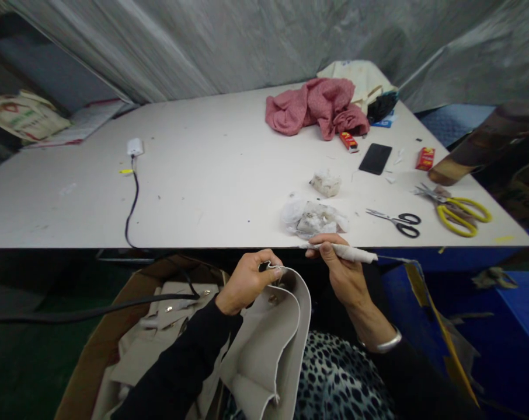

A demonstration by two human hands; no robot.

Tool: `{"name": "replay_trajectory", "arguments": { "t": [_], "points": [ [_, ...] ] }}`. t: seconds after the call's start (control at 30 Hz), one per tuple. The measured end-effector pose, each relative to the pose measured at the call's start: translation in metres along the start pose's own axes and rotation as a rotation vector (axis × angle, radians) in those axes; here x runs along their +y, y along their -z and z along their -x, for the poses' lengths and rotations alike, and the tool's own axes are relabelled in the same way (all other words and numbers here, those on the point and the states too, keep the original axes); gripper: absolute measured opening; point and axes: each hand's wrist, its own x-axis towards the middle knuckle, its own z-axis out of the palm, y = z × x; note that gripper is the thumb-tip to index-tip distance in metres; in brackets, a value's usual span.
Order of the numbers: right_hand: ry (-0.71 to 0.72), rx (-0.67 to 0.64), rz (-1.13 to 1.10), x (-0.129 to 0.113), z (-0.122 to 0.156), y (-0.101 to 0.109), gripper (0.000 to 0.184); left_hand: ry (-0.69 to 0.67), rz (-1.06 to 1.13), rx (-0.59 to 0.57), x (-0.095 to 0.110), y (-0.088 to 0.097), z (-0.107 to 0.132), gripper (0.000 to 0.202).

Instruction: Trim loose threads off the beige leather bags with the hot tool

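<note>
Both hands are just below the table [203,192] edge. I see the left hand [247,281] closed, pinching the folded edge of a beige cloth [268,344] that hangs under it. The right hand [341,273], beside it, is closed around a white stick [354,253]. A crumpled bag [315,219] lies just beyond its fingers.
</note>
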Motion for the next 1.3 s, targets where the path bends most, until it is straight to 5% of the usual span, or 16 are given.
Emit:
{"name": "replay_trajectory", "arguments": {
  "t": [0.23, 0.43, 0.57, 0.67, 0.77, 0.97, 1.3],
  "points": [
    [-0.102, 0.024, -0.025, -0.01, 0.009, 0.004, 0.031, 0.009, -0.029, 0.239, 0.01, 0.005, 0.007, 0.018],
    [-0.016, 0.224, -0.04, -0.024, 0.006, 0.012, 0.031, -0.107, 0.156, 0.608, 0.049, 0.042, 0.03, 0.023],
    [0.031, 0.267, -0.042, -0.034, 0.005, 0.016, 0.03, -0.035, 0.264, 0.799, 0.07, 0.06, 0.058, 0.035],
    [0.043, 0.26, -0.004, -0.035, 0.01, 0.018, 0.026, 0.004, 0.243, 0.903, 0.054, 0.06, 0.078, 0.037],
    [0.023, 0.216, 0.04, -0.03, 0.019, 0.02, 0.022, 0.019, 0.051, 0.955, 0.009, 0.05, 0.094, 0.027],
    [-0.037, -0.066, 0.213, -0.014, 0.034, 0.017, 0.022, 0.099, -0.182, 1.053, -0.066, 0.024, 0.113, 0.025],
    [0.227, -0.3, 0.654, 0.001, 0.009, -0.026, 0.021, 0.035, -0.238, 0.955, -0.059, 0.009, 0.134, 0.025]
  ]
}}
